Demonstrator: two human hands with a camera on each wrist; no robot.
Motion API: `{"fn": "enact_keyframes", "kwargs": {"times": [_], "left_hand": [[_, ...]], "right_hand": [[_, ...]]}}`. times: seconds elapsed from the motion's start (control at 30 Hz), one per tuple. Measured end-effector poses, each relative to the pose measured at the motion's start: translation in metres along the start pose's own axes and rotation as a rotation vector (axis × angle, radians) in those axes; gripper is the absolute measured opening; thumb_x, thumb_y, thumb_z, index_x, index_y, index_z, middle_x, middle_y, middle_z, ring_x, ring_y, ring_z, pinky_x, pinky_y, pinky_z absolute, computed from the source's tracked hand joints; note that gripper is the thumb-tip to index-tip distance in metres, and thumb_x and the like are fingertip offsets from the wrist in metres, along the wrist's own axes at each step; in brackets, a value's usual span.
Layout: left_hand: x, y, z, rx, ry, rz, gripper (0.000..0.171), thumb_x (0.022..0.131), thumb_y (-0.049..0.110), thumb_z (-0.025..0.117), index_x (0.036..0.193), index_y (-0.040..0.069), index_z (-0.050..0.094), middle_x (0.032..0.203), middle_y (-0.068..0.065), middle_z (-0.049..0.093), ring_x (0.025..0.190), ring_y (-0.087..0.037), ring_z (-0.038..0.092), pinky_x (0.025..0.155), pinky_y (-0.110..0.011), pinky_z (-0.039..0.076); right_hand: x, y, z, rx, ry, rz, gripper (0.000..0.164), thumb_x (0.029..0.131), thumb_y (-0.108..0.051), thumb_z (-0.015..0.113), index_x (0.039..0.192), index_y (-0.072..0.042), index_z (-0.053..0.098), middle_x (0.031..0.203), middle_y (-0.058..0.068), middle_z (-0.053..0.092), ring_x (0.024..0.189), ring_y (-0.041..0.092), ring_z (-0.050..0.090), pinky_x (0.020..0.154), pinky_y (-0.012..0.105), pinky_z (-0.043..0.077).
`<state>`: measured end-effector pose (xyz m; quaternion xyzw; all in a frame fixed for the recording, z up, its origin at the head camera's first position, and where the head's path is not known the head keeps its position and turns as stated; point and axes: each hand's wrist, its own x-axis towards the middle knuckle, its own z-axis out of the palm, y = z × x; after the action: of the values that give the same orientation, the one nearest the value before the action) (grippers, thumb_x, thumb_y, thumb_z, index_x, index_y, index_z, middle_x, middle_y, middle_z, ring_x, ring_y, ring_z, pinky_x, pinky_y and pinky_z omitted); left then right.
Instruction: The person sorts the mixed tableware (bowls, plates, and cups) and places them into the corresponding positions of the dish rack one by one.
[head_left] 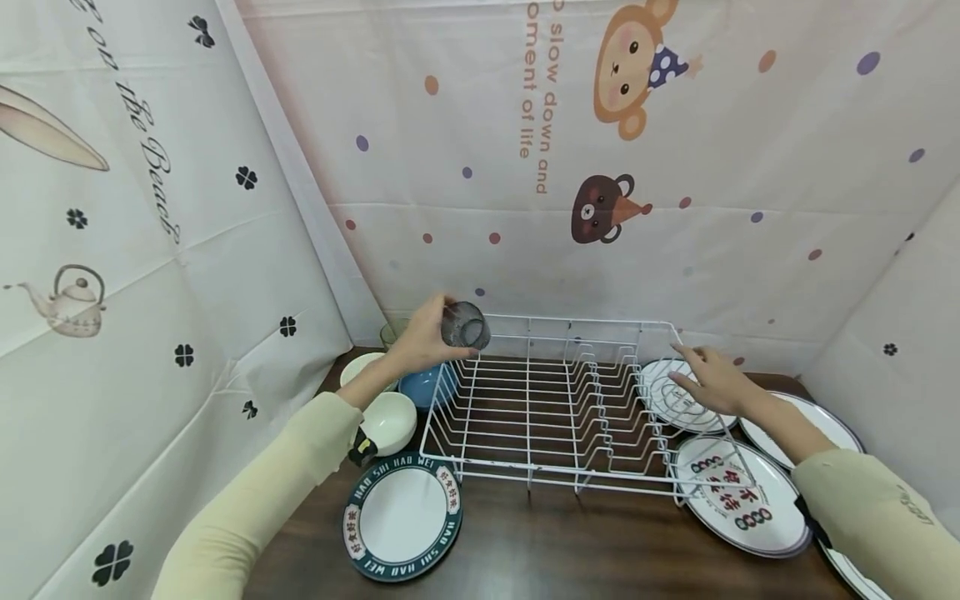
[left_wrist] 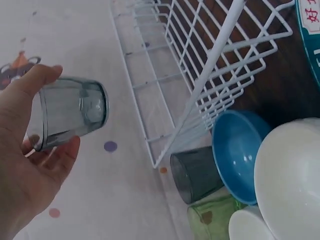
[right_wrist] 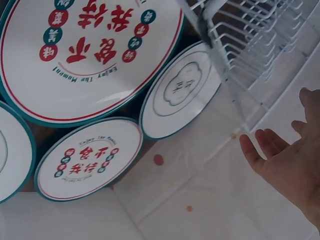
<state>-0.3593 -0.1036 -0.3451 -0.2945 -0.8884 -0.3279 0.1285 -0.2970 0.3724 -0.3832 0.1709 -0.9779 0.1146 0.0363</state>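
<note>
My left hand (head_left: 420, 342) holds a clear grey drinking glass (head_left: 467, 327) above the back left corner of a white wire dish rack (head_left: 525, 465). In the left wrist view the glass (left_wrist: 75, 107) lies on its side between thumb and fingers, its closed base pointing away from the palm. At the rack's back right, my right hand (head_left: 712, 379) hovers by the end wires. The right wrist view shows that hand (right_wrist: 292, 160) with fingers relaxed and nothing in them, close to the rack's corner.
Left of the rack stand a blue bowl (head_left: 423, 387), white bowls (head_left: 390, 421), a second grey glass (left_wrist: 195, 175) and a green glass (left_wrist: 212, 220). A teal-rimmed plate (head_left: 405, 517) lies in front. Several plates (head_left: 712, 521) lie at the right. Printed cloth (head_left: 480, 125) hangs behind.
</note>
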Motion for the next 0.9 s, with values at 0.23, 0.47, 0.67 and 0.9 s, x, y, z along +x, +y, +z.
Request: {"fn": "enact_keyframes", "kwargs": {"times": [0.23, 0.47, 0.67, 0.9], "left_hand": [[-0.004, 0.011, 0.010, -0.012, -0.090, 0.120, 0.086, 0.075, 0.026, 0.091, 0.141, -0.002, 0.043, 0.136, -0.019, 0.050, 0.121, -0.032, 0.054, 0.103, -0.047, 0.051], [-0.009, 0.020, 0.017, -0.077, -0.114, 0.136, 0.083, 0.076, 0.019, 0.089, 0.141, -0.001, 0.042, 0.137, -0.018, 0.050, 0.122, -0.031, 0.054, 0.103, -0.047, 0.051], [-0.015, 0.030, 0.026, -0.170, -0.102, 0.196, 0.082, 0.073, 0.008, 0.088, 0.140, 0.001, 0.042, 0.134, -0.018, 0.051, 0.118, -0.032, 0.056, 0.101, -0.048, 0.051], [-0.018, 0.039, 0.036, -0.219, -0.123, 0.258, 0.086, 0.068, 0.003, 0.089, 0.142, 0.009, 0.046, 0.136, -0.015, 0.051, 0.118, -0.027, 0.055, 0.099, -0.046, 0.051]], "right_hand": [[0.010, -0.034, -0.003, -0.006, 0.043, -0.107, 0.055, 0.105, -0.025, 0.055, 0.149, 0.005, 0.042, 0.135, 0.037, 0.049, 0.116, 0.053, 0.054, 0.090, 0.066, 0.048], [0.022, -0.074, -0.003, 0.073, 0.168, -0.119, 0.031, 0.106, -0.016, 0.053, 0.128, 0.001, 0.066, 0.121, 0.025, 0.068, 0.095, 0.035, 0.071, 0.077, 0.049, 0.058], [0.031, -0.099, 0.000, 0.389, 0.142, -0.098, 0.031, 0.106, -0.012, 0.051, 0.125, 0.007, 0.067, 0.106, 0.021, 0.074, 0.085, 0.023, 0.071, 0.070, 0.031, 0.057], [0.039, -0.123, 0.007, 0.867, -0.106, 0.006, 0.050, 0.111, -0.025, 0.043, 0.147, 0.009, 0.044, 0.137, 0.034, 0.056, 0.121, 0.042, 0.064, 0.094, 0.040, 0.059]]}}
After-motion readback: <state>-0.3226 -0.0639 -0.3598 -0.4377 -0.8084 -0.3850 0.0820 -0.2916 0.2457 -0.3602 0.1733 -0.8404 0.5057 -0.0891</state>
